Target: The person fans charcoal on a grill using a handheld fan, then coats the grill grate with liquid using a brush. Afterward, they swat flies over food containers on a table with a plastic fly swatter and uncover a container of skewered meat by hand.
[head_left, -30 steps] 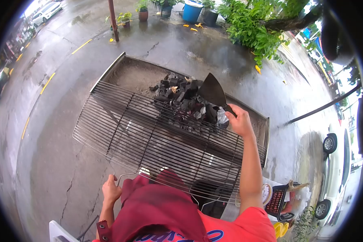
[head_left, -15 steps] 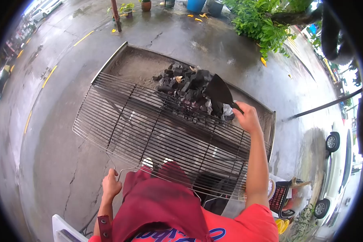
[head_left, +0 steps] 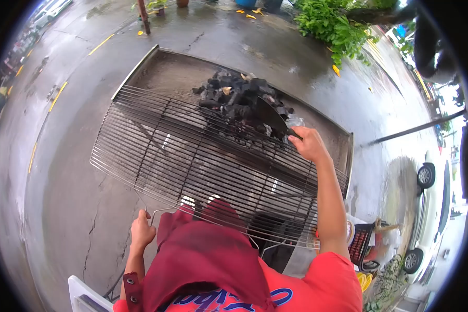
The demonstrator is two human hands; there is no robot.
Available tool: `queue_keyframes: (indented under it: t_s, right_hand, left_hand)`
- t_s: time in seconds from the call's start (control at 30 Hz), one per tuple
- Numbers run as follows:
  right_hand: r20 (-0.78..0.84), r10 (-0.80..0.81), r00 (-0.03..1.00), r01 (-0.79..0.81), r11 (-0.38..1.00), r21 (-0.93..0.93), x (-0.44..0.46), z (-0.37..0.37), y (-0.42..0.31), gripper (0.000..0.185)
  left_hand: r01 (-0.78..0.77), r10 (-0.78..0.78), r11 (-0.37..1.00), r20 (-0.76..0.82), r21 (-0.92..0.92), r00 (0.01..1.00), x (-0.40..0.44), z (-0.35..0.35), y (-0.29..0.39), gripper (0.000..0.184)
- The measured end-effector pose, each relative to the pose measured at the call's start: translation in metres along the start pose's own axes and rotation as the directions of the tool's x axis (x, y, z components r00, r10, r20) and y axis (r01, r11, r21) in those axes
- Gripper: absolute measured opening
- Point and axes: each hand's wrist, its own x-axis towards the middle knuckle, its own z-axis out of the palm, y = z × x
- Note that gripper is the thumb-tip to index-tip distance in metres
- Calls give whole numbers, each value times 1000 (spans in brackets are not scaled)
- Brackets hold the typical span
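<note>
My right hand (head_left: 312,144) is closed round the handle of a black hand fan (head_left: 271,115), whose flat blade is tilted over the charcoal (head_left: 234,93). The dark lumps are heaped in the long metal grill trough (head_left: 161,70), with grey ash and a faint reddish tint among them. My left hand (head_left: 142,229) is closed on the wire handle at the near left of the grill grate (head_left: 192,156). The grate lies across the trough's near side and extends toward my body, covering part of the charcoal.
A dark post (head_left: 143,18) and a leafy plant (head_left: 333,31) stand beyond the grill. To the right are a basket (head_left: 361,247), a slanting pole (head_left: 421,126) and a parked white car (head_left: 434,208). A white chair edge (head_left: 86,296) is at lower left. The pavement (head_left: 67,182) looks wet.
The fan has swung down and left, its blade now seen more edge-on. My right hand moved slightly left and up. My left hand stays at the grate handle; the view shifted slightly.
</note>
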Motion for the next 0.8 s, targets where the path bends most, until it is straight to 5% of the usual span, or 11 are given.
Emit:
queue_keyframes:
  t_s: [0.1, 0.2, 0.3, 0.43, 0.6, 0.8]
  right_hand:
    - [152, 20, 988, -9, 997, -74, -11, -21, -2, 27]
    - [71, 105, 992, -111, 991, 79, -11, -33, -5, 27]
    - [46, 54, 997, -53, 998, -17, -7, -7, 10, 26]
    - [118, 165, 979, -180, 974, 138, -20, -16, 5, 26]
    - [-187, 168, 968, -155, 984, 82, -8, -31, 20, 26]
    - [-150, 236, 960, -229, 971, 64, -14, -12, 23, 29]
  left_hand:
    - [4, -4, 1000, 5, 8, 1000, 0, -1, 1, 31]
    - [-29, 29, 1000, -6, 12, 1000, 1, 0, 1, 31]
    - [-3, 2, 1000, 35, 16, 999, 3, 1, -2, 32]
    - [-19, 19, 1000, 12, -7, 1000, 4, 3, -4, 33]
    - [-4, 2, 999, 40, 32, 999, 6, 1, -4, 33]
    - [-29, 29, 999, 15, -32, 999, 2, -1, 0, 32]
